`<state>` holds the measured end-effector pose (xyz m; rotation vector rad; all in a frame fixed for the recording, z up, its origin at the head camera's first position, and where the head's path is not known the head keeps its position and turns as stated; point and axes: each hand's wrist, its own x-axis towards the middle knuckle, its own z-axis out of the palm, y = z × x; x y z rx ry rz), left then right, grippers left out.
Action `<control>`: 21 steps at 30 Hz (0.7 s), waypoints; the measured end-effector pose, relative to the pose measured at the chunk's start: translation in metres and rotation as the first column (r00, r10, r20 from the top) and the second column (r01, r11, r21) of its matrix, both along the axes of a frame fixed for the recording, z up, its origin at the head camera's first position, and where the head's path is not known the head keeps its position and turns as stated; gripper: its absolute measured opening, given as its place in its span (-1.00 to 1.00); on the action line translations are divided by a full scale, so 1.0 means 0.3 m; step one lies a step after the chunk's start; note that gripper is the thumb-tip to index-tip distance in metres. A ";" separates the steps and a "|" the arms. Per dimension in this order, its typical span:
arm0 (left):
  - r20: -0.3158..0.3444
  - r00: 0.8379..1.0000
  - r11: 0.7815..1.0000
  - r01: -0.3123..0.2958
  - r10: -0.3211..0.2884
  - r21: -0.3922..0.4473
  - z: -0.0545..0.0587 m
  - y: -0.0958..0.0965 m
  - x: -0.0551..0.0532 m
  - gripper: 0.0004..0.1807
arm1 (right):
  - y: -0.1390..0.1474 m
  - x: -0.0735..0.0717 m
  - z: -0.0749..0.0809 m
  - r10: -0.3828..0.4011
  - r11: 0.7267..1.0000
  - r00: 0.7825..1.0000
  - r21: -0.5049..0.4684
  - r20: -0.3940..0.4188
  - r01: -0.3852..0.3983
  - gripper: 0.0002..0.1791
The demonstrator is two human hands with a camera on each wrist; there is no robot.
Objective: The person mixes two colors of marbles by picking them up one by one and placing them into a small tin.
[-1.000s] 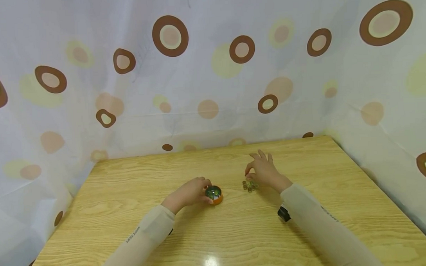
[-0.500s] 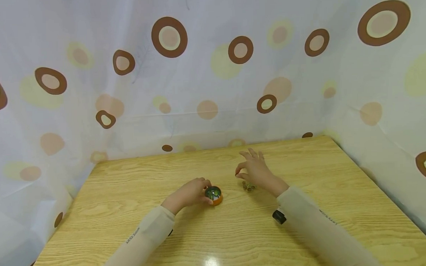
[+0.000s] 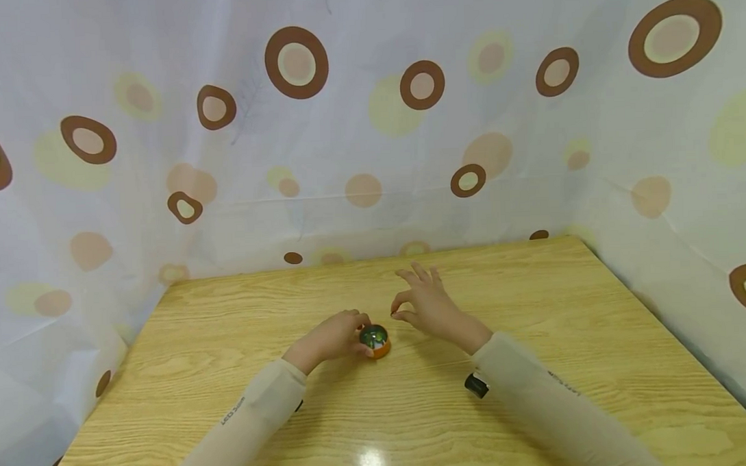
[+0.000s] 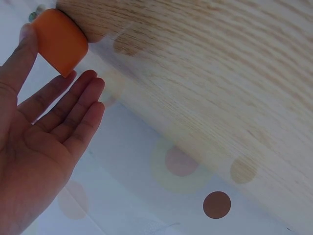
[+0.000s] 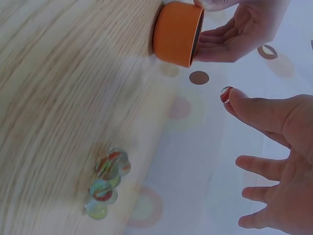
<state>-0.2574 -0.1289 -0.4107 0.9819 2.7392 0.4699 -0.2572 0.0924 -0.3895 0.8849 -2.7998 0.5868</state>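
A small orange round container (image 3: 380, 348) stands on the wooden table. Its top looks dark with green and white patches; I cannot tell whether that is a lid or the inside. My left hand (image 3: 336, 338) grips its side between thumb and fingers, as the left wrist view shows with the orange wall (image 4: 61, 41). To its right, my right hand (image 3: 436, 312) pinches a clear marble with red in it (image 5: 225, 95) between thumb and forefinger, above the table. Several glass marbles (image 5: 105, 183) lie clustered on the table; in the head view the right hand hides them.
The wooden table (image 3: 258, 299) reaches back to a white cloth (image 3: 345, 138) with brown and yellow circles, which also hangs at both sides. A black strap (image 3: 476, 385) shows under the right sleeve.
My right hand has lifted the marble from the cluster and moved left with it, close to the container. The left hand has kept its grip on the container and stayed in place.
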 end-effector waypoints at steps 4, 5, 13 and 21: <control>0.002 1.000 1.000 -0.002 0.002 0.004 -0.001 -0.001 -0.002 -0.51 | -0.024 0.009 0.000 0.025 1.000 1.000 -0.003 0.000 -0.025 -0.93; 0.001 1.000 1.000 -0.002 0.002 0.008 -0.001 -0.001 -0.002 -0.51 | -0.030 0.011 -0.001 0.029 1.000 1.000 -0.003 0.004 -0.029 -0.94; -0.007 1.000 1.000 0.012 -0.012 0.022 -0.001 -0.003 -0.001 -0.53 | -0.066 0.023 -0.014 0.054 0.998 0.998 0.011 0.015 -0.055 -0.92; -0.001 1.000 1.000 0.007 -0.007 0.020 -0.005 -0.001 0.000 -0.52 | -0.079 0.032 -0.036 0.071 0.997 0.996 0.015 0.045 -0.072 -0.89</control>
